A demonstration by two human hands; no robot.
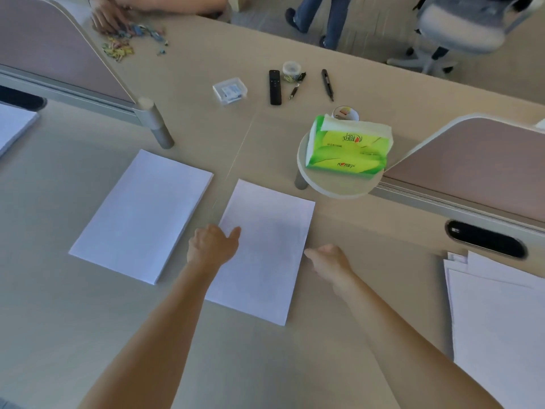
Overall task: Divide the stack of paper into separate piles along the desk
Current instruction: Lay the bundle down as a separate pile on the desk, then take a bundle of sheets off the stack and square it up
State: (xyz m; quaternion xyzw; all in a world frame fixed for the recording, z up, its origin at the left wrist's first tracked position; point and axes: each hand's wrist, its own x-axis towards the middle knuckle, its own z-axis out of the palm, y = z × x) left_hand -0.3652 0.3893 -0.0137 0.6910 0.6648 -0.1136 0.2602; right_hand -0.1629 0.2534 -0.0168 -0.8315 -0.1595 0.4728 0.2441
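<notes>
Left grip [213, 246] holds the paper pile [267, 228], right grip [329, 259] beside it.

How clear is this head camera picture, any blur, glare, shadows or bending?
Head view: soft overall; the office chair at top right is smeared with blur; wide-angle bending curves the desk divider; a faint shadow lies on the middle paper pile; no harsh glare.
</notes>
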